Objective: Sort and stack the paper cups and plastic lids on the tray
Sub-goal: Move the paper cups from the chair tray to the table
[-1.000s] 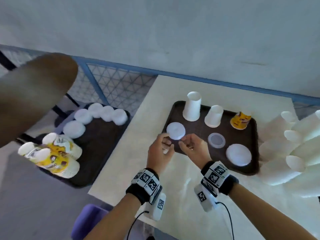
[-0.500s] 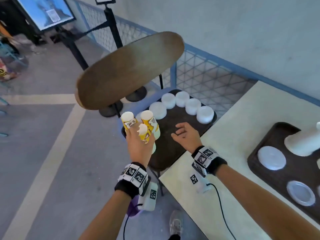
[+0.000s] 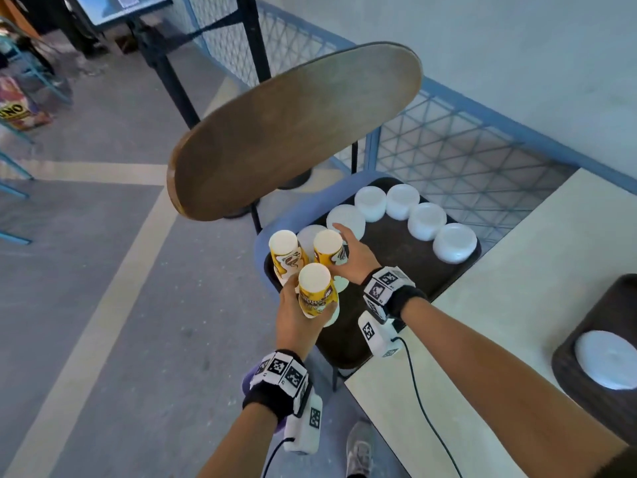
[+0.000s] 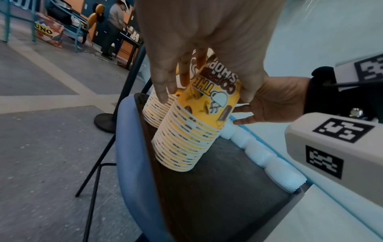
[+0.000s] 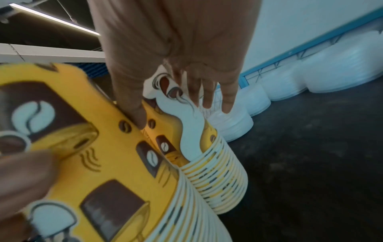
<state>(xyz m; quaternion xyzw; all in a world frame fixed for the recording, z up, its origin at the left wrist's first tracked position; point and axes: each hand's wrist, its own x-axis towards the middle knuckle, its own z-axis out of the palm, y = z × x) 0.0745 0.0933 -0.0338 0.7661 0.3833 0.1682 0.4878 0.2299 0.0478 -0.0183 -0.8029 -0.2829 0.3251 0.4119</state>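
Three stacks of upside-down yellow printed paper cups stand at the near left of a dark tray (image 3: pixel 396 270) on a blue chair. My left hand (image 3: pixel 298 313) grips the nearest cup stack (image 3: pixel 315 291), fingers on one side and thumb on the other (image 4: pixel 246 91). My right hand (image 3: pixel 350 258) holds the stack behind it (image 3: pixel 329 248), its thumb (image 5: pixel 134 114) wedged between the two stacks and its fingers (image 5: pixel 207 98) on the far side. The third cup stack (image 3: pixel 286 257) stands free at the left. Several stacks of white plastic lids (image 3: pixel 420 220) line the tray's far edge.
The chair's brown oval backrest (image 3: pixel 293 132) hangs over the tray's far left. A cream table (image 3: pixel 517 270) adjoins the chair on the right and bears a second dark tray (image 3: pixel 606 305) with a white lid (image 3: pixel 610 363). Blue mesh fence (image 3: pixel 448 150) runs behind.
The view swung from the table's tray to the chair's tray. My left hand closed round the nearest cup stack. My right hand moved from above the tray onto the stack behind it.
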